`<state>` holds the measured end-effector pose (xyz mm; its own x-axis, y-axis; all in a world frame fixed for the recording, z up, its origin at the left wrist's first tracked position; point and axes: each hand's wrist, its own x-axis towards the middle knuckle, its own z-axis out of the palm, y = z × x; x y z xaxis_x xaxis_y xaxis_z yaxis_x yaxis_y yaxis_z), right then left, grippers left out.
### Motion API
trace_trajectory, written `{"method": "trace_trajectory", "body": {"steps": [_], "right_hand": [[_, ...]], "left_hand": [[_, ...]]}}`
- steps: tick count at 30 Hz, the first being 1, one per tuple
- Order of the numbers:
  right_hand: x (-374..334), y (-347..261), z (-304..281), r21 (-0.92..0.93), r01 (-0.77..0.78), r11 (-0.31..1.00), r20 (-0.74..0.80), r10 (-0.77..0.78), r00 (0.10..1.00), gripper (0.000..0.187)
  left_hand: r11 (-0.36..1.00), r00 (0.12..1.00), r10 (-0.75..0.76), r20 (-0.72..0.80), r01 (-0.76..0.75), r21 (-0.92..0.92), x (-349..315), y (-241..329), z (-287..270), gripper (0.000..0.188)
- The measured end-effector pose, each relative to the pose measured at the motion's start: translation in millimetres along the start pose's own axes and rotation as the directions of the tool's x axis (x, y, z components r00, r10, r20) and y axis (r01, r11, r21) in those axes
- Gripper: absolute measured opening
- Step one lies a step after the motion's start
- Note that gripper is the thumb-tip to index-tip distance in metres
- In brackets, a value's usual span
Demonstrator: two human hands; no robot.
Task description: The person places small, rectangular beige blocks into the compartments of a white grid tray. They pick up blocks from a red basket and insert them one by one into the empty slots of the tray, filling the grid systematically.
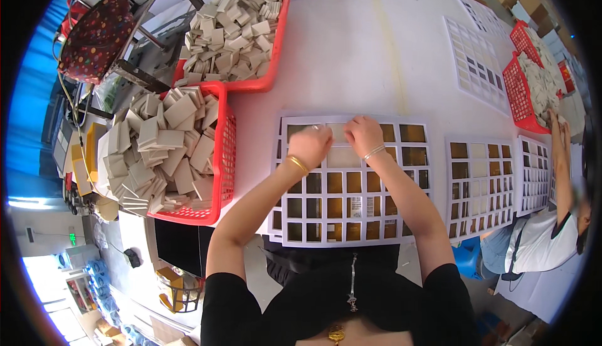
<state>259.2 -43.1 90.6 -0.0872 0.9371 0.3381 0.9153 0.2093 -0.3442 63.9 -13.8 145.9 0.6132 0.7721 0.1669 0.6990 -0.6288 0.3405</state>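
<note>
A white grid frame (355, 119) lies flat on the table in front of me, its many square openings mostly dark or brown. Two pale square tiles fill openings near its far edge: the farther tile (338, 134) sits between my hands, and the nearer tile (343, 157) is just below it. My left hand (311, 146) is over the upper left of the grid with its fingers curled together at the farther tile's left side. On that tile's right side, my right hand (365, 136) has its fingertips pinched. What either hand grips is hidden.
Red baskets (227, 152) heaped with pale tiles (179, 139) stand on my left. More grid frames (480, 143) lie to the right. A person in a white top (539, 246) reaches into another red basket (520, 92) at far right. Another person's hands show at the far edge.
</note>
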Motion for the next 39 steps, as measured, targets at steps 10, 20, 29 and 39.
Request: {"method": "trace_trajectory", "body": {"steps": [10,20,29,39], "right_hand": [[-12,-30,-25,-0.13,0.067,0.989,0.257,-0.031,0.966,0.01],[-17,-35,-31,-0.091,0.021,0.996,0.242,0.002,0.97,0.027],[-15,-32,-33,-0.04,0.016,0.999,0.212,-0.007,0.977,0.023],[-15,-32,-33,-0.044,0.006,0.999,0.265,0.006,0.964,0.022]], "left_hand": [[0.861,0.829,-0.378,-0.413,0.478,0.173,155,-167,-86,0.041],[0.706,0.833,-0.509,-0.218,0.549,0.448,216,-233,-69,0.062],[0.785,0.858,-0.469,-0.21,0.514,0.346,201,-240,-89,0.038],[0.275,0.624,-0.781,-0.03,0.3,-0.914,130,-257,-118,0.03]]}}
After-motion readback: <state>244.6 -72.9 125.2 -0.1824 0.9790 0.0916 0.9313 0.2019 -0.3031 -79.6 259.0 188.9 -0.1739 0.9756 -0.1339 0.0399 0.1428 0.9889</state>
